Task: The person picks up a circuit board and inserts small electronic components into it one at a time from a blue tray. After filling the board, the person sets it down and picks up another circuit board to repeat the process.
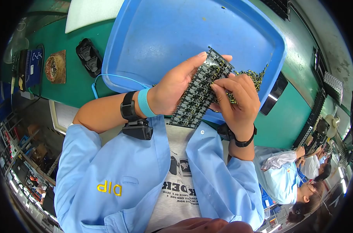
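Observation:
A dark circuit board panel (198, 93), packed with rows of small parts, is held tilted over the near side of a blue plastic tray (120, 42). My left hand (165, 91) grips it along its left edge, thumb near the top and fingertips showing past the far edge. Over the panel's right side, my right hand (240, 99) has thumb and forefinger pinched together at the surface. Whatever sits in that pinch is too small to make out. A heap of small yellow-and-black components (256, 77) lies in the tray beside my right hand, partly hidden by it.
A light blue wrist strap (144, 103) on my left wrist trails a cord across the tray's rim. Left on the green bench are a black plastic holder (89, 57), a round tin (55, 66) and a blue box (31, 68). Co-workers (281, 174) sit at the right.

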Action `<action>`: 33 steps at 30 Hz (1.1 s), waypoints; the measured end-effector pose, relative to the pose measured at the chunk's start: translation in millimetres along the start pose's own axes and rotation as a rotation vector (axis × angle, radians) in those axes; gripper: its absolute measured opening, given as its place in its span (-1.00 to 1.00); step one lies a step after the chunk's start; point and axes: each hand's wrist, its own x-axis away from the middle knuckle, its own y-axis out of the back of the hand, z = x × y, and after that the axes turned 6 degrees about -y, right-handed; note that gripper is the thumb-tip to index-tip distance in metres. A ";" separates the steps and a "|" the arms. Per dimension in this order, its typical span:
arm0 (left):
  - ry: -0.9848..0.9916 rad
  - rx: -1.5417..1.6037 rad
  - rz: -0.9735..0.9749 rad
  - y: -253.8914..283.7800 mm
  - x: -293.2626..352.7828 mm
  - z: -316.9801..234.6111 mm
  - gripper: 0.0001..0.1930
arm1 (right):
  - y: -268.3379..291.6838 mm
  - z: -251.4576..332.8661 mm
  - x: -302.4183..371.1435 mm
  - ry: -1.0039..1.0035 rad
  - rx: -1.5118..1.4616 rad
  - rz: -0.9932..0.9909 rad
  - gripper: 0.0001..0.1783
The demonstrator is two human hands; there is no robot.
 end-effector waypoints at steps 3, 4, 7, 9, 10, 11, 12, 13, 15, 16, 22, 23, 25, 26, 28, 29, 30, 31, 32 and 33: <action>-0.011 0.004 0.037 3.4 0.0 0.6 -0.33 | -0.8 -0.1 0.0 -0.007 -0.014 0.004 -0.82; -0.013 -0.004 0.035 3.5 0.0 0.8 -0.34 | -1.2 0.6 -0.3 -0.002 -0.013 0.002 -0.82; -0.020 -0.019 0.030 2.8 0.5 1.0 -0.34 | -0.9 2.1 -0.9 0.007 -0.012 -0.003 -0.82; -0.002 -0.002 0.038 2.3 1.4 0.4 -0.34 | -0.3 2.6 -1.1 0.006 -0.009 -0.001 -0.82; 0.009 0.007 0.043 2.1 1.4 0.2 -0.34 | 0.2 2.9 -1.3 0.004 -0.006 -0.001 -0.82; 0.009 0.007 0.043 1.7 1.4 0.3 -0.34 | 0.7 3.8 -1.6 0.004 -0.006 -0.001 -0.82; 0.005 -0.020 0.045 1.3 1.3 0.7 -0.34 | 1.1 5.0 -2.1 0.006 -0.006 -0.004 -0.81; 0.001 -0.047 0.046 0.9 1.1 1.0 -0.34 | 1.4 6.3 -2.6 0.008 -0.006 -0.007 -0.81; -0.003 -0.075 0.047 0.8 1.6 1.0 -0.34 | 0.6 8.2 -2.4 0.011 -0.007 -0.010 -0.81; 0.002 -0.071 0.055 1.1 2.1 0.8 -0.34 | -0.2 9.0 -2.1 0.008 -0.006 -0.011 -0.80; 0.001 -0.005 0.069 0.5 3.1 -1.7 -0.34 | -2.4 9.0 2.5 -0.084 -0.076 -0.021 -0.74; 0.000 -0.005 0.068 0.5 2.9 -2.3 -0.34 | -1.6 9.1 2.0 -0.083 -0.077 -0.020 -0.74; -0.010 -0.001 0.050 0.4 2.1 -4.0 -0.34 | 1.7 10.3 -0.8 0.040 -0.034 -0.014 -0.68; -0.015 0.001 0.041 0.6 2.2 -5.0 -0.34 | 2.4 10.8 -1.8 0.102 -0.013 -0.012 -0.65; -0.017 0.010 0.044 1.9 2.6 -6.6 -0.34 | 0.7 9.8 -2.1 0.119 0.010 -0.007 -0.62; -0.017 0.018 0.047 2.6 2.8 -7.2 -0.34 | -0.4 9.1 -2.1 0.137 0.033 -0.004 -0.60; -0.019 0.026 0.050 2.9 2.8 -7.7 -0.34 | -0.9 8.6 -2.4 0.154 0.056 -0.002 -0.57; -0.020 0.025 0.050 2.9 2.8 -8.2 -0.34 | -0.6 8.7 -2.9 0.155 0.055 -0.002 -0.57; -0.024 0.038 0.058 2.7 2.6 -8.5 -0.34 | 0.1 9.2 -3.4 0.156 0.069 0.000 -0.58; -0.028 0.051 0.066 2.4 2.4 -8.9 -0.34 | 1.0 9.8 -3.9 0.158 0.084 0.001 -0.59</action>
